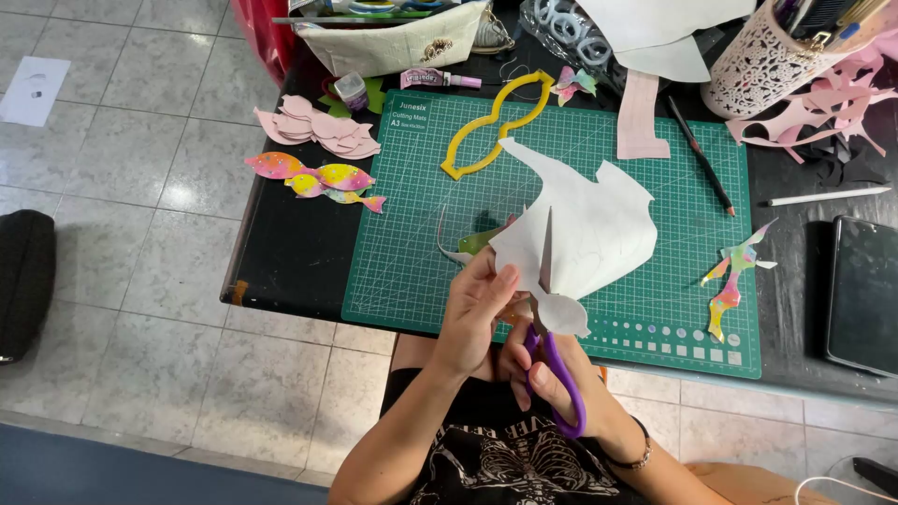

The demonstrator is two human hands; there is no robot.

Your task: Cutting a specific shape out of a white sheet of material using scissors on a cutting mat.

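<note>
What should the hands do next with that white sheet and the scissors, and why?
Probably close the scissors a little further and turn the sheet. The right hand has its fingers in the purple handles, the blade stands up through the sheet's lower edge, and the left hand pinches the sheet right beside it, so a cut looks under way.

My black table (290, 252) carried a green cutting mat (412, 271), pink paper shapes (323, 129), colourful paper fish (323, 178), a white pencil (823, 196) and a dark phone (862, 295)
</note>
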